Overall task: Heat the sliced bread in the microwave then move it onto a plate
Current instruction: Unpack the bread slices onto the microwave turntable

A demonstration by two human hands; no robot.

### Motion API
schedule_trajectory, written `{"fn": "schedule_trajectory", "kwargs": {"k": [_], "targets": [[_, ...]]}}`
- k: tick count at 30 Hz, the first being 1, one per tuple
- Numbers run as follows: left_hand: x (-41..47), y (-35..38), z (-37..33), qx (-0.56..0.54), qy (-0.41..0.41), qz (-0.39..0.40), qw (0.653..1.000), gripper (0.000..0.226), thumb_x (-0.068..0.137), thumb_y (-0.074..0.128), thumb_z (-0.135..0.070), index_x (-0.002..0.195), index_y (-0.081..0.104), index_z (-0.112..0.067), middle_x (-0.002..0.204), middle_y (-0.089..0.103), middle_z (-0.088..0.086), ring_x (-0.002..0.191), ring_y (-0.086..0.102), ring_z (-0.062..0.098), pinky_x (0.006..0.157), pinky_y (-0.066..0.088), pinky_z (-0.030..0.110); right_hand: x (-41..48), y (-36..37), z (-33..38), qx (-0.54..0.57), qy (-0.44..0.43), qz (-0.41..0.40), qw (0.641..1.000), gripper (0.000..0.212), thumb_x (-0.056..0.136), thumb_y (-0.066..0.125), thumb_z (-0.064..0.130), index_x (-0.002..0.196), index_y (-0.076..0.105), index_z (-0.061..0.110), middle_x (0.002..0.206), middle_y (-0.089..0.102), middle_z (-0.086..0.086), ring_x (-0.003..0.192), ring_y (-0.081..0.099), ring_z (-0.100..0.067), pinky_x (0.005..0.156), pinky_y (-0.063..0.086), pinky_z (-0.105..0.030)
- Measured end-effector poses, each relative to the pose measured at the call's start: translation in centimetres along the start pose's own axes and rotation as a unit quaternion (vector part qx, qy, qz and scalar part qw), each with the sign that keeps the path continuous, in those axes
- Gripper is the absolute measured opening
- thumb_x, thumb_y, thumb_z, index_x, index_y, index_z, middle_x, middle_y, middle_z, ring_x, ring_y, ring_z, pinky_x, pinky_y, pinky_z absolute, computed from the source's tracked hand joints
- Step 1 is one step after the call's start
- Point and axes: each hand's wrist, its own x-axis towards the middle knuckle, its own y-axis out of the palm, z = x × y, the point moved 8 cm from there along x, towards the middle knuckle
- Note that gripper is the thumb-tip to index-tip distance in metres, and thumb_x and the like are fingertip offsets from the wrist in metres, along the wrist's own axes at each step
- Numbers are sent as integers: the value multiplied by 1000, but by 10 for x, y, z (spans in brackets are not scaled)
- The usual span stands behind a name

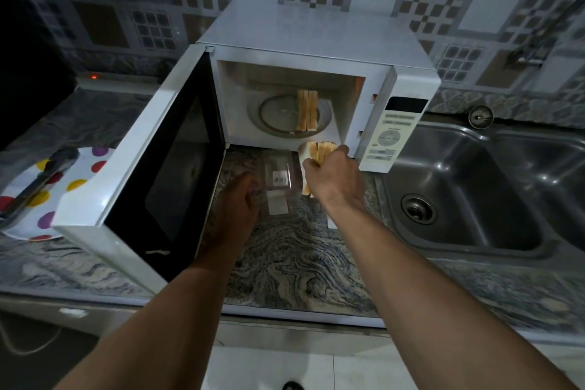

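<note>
A white microwave (316, 38) stands on the counter with its door (152, 168) swung open to the left. Inside, a few bread slices (306, 109) stand on edge on the glass turntable (272, 117). My right hand (335, 177) is shut on a bunch of bread slices (318, 150) just in front of the microwave's opening. My left hand (237, 203) rests on a clear plastic bread bag (278, 180) lying on the counter; whether its fingers grip the bag is unclear. A polka-dot plate (63, 196) sits at the left, partly behind the door.
A dark utensil (41, 177) lies across the plate. A steel double sink (474, 187) is at the right, close to the microwave's control panel (392, 133). The marbled counter (300, 263) runs to its front edge below my arms. A tiled wall stands behind.
</note>
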Motion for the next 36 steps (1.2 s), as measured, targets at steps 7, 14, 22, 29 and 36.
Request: {"fn": "schedule_trajectory", "kwargs": {"k": [7,14,22,29,36], "targets": [[12,4,27,51,-160,-44,985,23,100,42,-15,110,63,-19,102,66,13,91,60,32,78,46,35,21,-3,17,8,-25,-15,1000,51,94,59,53,117,49,9,98,65,-5,88,65,-28,62,38,-32],[42,54,61,100,-137,116,979,40,91,48,-30,124,66,-15,122,66,15,107,62,35,92,49,36,64,9,39,41,-75,7,996,40,93,64,45,114,48,15,96,63,-1,96,66,-28,67,38,-31],[64,75,69,247,22,84,965,44,88,39,-27,113,70,-10,124,63,24,118,52,39,99,42,45,118,49,63,74,-83,62,992,43,92,61,47,120,52,16,112,66,-7,101,66,-28,75,46,-32],[62,98,71,311,94,145,935,56,83,53,-23,135,44,-7,127,59,29,114,59,49,100,44,57,156,75,91,87,-126,58,986,47,91,60,38,126,57,8,121,63,-12,115,59,-30,91,47,-35],[59,100,95,280,-3,181,943,67,103,2,-42,144,49,-15,147,45,22,137,41,42,114,30,54,192,106,109,22,-113,86,990,45,101,53,36,136,50,7,126,65,-12,114,64,-30,85,44,-32]]}}
